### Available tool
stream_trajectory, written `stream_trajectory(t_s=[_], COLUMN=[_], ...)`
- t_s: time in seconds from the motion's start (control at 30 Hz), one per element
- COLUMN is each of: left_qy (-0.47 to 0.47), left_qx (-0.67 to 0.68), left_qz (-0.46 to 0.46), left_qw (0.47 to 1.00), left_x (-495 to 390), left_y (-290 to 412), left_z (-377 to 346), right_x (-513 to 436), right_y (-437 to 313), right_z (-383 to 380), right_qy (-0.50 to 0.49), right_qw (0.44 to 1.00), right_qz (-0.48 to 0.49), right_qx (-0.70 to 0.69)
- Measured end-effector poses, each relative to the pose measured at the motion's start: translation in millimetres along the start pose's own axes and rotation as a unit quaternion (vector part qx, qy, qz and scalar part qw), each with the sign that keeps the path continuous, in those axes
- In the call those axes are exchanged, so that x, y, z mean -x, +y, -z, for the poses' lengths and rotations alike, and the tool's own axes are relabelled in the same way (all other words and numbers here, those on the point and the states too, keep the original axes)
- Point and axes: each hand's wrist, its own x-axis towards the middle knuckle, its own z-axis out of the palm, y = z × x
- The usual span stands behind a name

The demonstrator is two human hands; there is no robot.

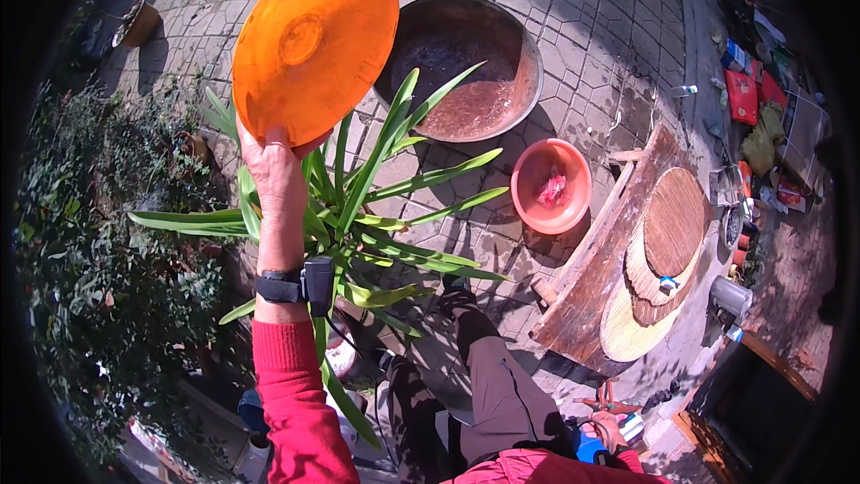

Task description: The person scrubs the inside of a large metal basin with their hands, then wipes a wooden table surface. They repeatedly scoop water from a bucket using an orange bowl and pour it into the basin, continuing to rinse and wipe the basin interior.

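Note:
My left hand [279, 154] grips the lower rim of a round orange plastic lid or shallow basin [322, 33], raised above a long-leaved green plant [342, 215]. Part of a large metal basin [527, 97] with dark, rippled contents lies behind the orange piece. To its lower right sits a pink plastic basin [581, 178] with a crumpled pink and white item [552, 189] in it. Low at the right, my right hand [607, 429] is beside a blue object [589, 447], partly hidden by the red jacket; its hold is unclear.
A wooden bench [584, 282] on the right bears several round woven mats [674, 215]. Dense potted greenery [134, 228] lines the left. Mixed bags and boxes [742, 94] lie along the right edge, near a metal container [731, 297]. A dark, wood-edged piece [759, 376] stands lower right.

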Motion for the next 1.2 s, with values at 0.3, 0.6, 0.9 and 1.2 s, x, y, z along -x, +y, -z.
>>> stream_trajectory(t_s=[0.3, 0.6, 0.9, 1.2], left_qy=[0.102, 0.462, 0.543, 0.534], left_qx=[0.125, 0.014, 0.092, 0.171], left_qz=[-0.026, 0.062, 0.149, 0.137], left_qw=[0.987, 0.885, 0.821, 0.817], left_x=[177, 519, 694, 761], left_y=[161, 118, 40, 13], left_z=[287, 494, 532, 587], right_x=[-13, 295, 332, 239], right_y=[-161, -297, 26, 154], right_z=[-5, -464, -860, -941], right_qy=[0.087, -0.254, -0.292, -0.331], right_qw=[0.940, 0.548, 0.312, 0.346], right_qz=[0.149, 0.500, 0.380, 0.237], right_qx=[0.294, 0.621, 0.820, 0.846])
